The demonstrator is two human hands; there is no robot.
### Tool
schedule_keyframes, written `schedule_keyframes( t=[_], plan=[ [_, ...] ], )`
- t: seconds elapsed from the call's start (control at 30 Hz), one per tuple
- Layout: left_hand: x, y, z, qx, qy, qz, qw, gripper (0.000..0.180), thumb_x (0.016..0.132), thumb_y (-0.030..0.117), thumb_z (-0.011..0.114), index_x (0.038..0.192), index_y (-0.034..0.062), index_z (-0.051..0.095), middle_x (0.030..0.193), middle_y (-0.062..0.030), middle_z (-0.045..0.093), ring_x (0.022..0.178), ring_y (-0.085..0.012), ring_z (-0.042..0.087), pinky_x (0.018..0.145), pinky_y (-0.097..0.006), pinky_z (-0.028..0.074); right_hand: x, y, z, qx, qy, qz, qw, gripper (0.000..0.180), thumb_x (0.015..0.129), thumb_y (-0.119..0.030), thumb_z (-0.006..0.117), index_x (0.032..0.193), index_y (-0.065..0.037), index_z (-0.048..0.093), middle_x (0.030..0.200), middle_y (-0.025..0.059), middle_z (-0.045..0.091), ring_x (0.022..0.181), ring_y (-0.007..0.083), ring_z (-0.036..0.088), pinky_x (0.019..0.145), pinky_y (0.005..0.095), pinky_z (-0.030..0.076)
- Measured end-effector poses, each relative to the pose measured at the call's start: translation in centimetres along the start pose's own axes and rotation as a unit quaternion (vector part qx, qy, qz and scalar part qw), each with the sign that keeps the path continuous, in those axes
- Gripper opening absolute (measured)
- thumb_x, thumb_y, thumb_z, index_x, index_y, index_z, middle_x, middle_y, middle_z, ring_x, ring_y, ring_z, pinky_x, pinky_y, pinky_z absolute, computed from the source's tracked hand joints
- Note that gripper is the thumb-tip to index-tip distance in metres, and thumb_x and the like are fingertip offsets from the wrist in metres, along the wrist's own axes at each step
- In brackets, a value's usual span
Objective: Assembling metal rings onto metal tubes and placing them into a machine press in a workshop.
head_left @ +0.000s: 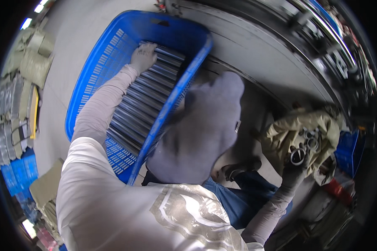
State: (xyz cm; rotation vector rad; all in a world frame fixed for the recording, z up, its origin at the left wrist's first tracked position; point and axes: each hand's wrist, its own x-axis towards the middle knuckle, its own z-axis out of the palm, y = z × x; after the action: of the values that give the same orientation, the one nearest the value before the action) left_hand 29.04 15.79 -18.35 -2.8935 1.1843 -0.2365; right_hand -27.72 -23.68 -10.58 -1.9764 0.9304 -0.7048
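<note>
Left hand: a pale-gloved left hand (145, 56) bends its fingers over the tubes near the basket's far left corner; whether they close on one cannot be told.
Right hand: a dark-gloved right hand (296, 170), well apart from the basket, pinches a metal ring (297, 156) at the sack's near edge.
Blue basket: a long basket (73, 104) with slotted walls holds dark metal tubes (148, 95), packed side by side from the far end toward the near end.
Tube direction: their long axes run across the basket, from its left long edge to its right, dipping rightward.
Ring direction: its round opening faces up toward the camera.
Sack: an open beige sack (280, 131) holds more round metal pieces (312, 140).
In the way: the left sleeve (97, 100) covers some left tube ends; the basket's right rim hides some right ones.
Around: grey cloth (201, 129) lies beside the basket's right edge; a blue bin (349, 150) stands beyond the sack.
</note>
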Motion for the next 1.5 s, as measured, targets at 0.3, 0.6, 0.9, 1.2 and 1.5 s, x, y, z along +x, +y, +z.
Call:
schedule_keyframes(
  t=[0.3,0.6,0.9,1.2,1.5],
  plan=[
    [-4.0,1.0,16.8,0.066,-0.191,-0.010,0.979,0.044,0.094,0.019,0.059,0.137,0.0127,0.060,0.136,-0.0098,0.063,0.131,-0.0305,0.056,0.107,-0.050,0.044,0.8,-0.3,2.6,-0.258,-0.171,0.010,0.951,0.073,0.089,0.000,0.067,0.155,-0.002,0.037,0.140,0.0147,0.058,0.122,0.0223,0.062,0.094,0.0325,0.057],
    [0.2,4.2,17.6,0.134,-0.313,-0.055,0.939,0.033,0.097,0.022,0.058,0.127,0.0164,0.069,0.129,-0.0067,0.068,0.124,-0.0275,0.062,0.101,-0.048,0.045,1.4,-3.9,6.9,-0.090,-0.120,0.161,0.975,0.050,0.094,-0.001,0.068,0.141,0.002,0.054,0.124,0.0138,0.069,0.115,0.0208,0.066,0.094,0.0333,0.056],
    [-17.9,0.4,26.6,0.007,-0.313,-0.133,0.940,0.033,0.089,0.032,0.072,0.112,0.0091,0.075,0.120,-0.0214,0.068,0.117,-0.0409,0.066,0.095,-0.055,0.054,-0.7,-3.1,8.8,0.093,-0.120,0.139,0.979,0.040,0.106,-0.024,0.055,0.138,0.000,0.057,0.127,0.0127,0.065,0.120,0.0237,0.064,0.093,0.0396,0.062],
    [-5.6,8.3,-1.1,-0.436,-0.095,-0.122,0.887,0.038,0.085,0.014,0.075,0.119,0.0007,0.060,0.076,-0.0038,0.062,0.061,-0.0138,0.060,0.058,-0.033,0.051,-1.0,-7.6,7.3,0.427,-0.072,0.228,0.872,0.052,0.108,-0.040,0.048,0.142,-0.002,0.055,0.114,0.0124,0.070,0.095,0.0270,0.071,0.085,0.0415,0.061],
    [-6.2,27.9,-23.2,-0.184,-0.001,0.422,0.888,0.071,0.075,0.031,0.082,0.135,0.0053,0.055,0.106,-0.0143,0.067,0.096,-0.0311,0.068,0.084,-0.042,0.054,-2.1,-9.0,6.5,0.278,0.041,0.038,0.959,0.041,0.104,-0.038,0.048,0.113,-0.006,0.072,0.099,0.0053,0.068,0.088,0.0188,0.063,0.085,0.0314,0.050]
  ],
)
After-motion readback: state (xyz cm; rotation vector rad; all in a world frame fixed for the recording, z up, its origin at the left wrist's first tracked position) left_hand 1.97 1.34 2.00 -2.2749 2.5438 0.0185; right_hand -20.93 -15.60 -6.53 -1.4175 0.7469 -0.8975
